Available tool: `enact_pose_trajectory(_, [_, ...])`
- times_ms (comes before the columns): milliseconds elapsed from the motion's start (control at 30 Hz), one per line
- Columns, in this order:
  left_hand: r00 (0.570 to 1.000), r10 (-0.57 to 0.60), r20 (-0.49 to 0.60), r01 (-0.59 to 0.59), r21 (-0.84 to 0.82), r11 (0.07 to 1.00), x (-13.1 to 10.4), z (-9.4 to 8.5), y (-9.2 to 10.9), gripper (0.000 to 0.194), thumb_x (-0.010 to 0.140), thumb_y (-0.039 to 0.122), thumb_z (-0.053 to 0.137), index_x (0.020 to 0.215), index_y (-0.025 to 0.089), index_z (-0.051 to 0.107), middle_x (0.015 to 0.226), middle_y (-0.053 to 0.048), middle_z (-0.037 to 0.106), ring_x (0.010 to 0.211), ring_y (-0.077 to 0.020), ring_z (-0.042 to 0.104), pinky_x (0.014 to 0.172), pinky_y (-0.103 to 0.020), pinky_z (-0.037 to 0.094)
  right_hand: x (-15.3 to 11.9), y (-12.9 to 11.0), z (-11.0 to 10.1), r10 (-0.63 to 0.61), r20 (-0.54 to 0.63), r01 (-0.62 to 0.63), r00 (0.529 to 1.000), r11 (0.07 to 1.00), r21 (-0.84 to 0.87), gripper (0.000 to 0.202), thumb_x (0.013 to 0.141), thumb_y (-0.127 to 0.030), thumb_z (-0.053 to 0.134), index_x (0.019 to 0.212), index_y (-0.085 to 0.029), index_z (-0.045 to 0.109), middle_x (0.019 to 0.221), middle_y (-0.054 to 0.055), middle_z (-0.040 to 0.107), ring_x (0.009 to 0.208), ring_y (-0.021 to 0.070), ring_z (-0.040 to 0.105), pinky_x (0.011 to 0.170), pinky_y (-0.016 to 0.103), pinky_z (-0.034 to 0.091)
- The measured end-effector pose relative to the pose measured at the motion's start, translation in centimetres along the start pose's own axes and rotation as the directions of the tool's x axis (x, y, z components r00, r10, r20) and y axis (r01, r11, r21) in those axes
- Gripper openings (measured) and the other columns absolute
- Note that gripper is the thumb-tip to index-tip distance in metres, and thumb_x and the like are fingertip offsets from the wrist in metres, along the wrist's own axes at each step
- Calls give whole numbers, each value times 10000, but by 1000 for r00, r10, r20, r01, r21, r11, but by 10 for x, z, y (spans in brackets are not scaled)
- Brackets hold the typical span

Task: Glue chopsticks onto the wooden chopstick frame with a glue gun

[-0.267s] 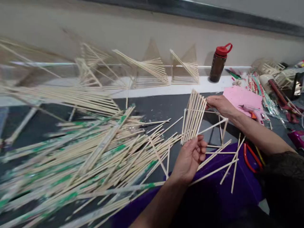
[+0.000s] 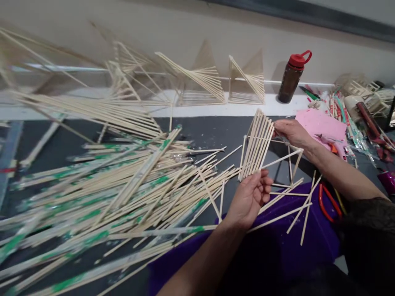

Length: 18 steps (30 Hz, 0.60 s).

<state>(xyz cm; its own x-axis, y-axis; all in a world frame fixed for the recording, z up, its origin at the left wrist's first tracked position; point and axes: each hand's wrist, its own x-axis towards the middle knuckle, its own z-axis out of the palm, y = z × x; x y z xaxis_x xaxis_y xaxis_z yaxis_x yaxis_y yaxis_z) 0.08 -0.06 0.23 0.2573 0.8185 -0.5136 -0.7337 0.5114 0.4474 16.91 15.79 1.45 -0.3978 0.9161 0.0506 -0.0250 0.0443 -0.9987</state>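
A small frame of pale wooden sticks (image 2: pixel 256 144), with a slanted row of several parallel sticks, is held between both hands. My left hand (image 2: pixel 251 193) pinches its lower edge, palm partly up and fingers curled. At the row's upper right corner, my right hand (image 2: pixel 288 129) grips the stick ends with thumb and fingers together. The frame's open part with thin struts reaches right, beneath the right forearm. Loose sticks (image 2: pixel 284 218) lie on a purple cloth (image 2: pixel 321 234) below it. To the left spreads a large pile of sticks (image 2: pixel 148 181), some in green-marked clear wrappers.
Finished-looking stick structures (image 2: pixel 197 78) stand along the wall. A brown bottle with a red lid (image 2: pixel 290 80) stands behind the hands. At right are a pink sheet (image 2: pixel 321 123), a glue gun (image 2: pixel 331 144), wrapped packets (image 2: pixel 352 123) and red-handled pliers (image 2: pixel 328 203).
The whole view has shifted, so the scene sits slightly further right and mostly higher. Both hands keep their hold on the stick frame, with little other visible change.
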Motion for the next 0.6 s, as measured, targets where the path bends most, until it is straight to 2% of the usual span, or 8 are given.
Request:
enact_pose_trajectory(200, [1000, -3, 17, 3, 1, 1000, 1, -1, -1, 206, 802, 300, 750, 827, 114, 666, 626, -10, 635, 501, -75, 545, 397, -155, 337, -1, 1, 2, 37, -10, -36, 999, 990, 139, 382, 655, -543, 825, 646, -184, 697, 656, -8, 668, 645, 119, 599, 682, 257, 497])
enact_pose_trajectory(400, [999, -37, 27, 38, -23, 999, 0, -1, 2, 183, 850, 291, 668, 836, 108, 673, 635, -24, 641, 500, -84, 553, 409, -171, 361, -2, 0, -1, 49, -36, -44, 998, 992, 120, 339, 661, -528, 822, 703, -205, 727, 687, -7, 688, 688, 149, 636, 755, 300, 539])
enact_pose_trajectory(600, [996, -76, 40, 77, -42, 996, -2, 0, 4, 268, 920, 304, 539, 836, 95, 684, 633, -51, 647, 498, -99, 569, 411, -184, 384, -6, -1, -4, 104, -84, -96, 991, 991, 89, 345, 649, -503, 811, 754, -184, 736, 746, 22, 713, 747, 161, 679, 783, 306, 556])
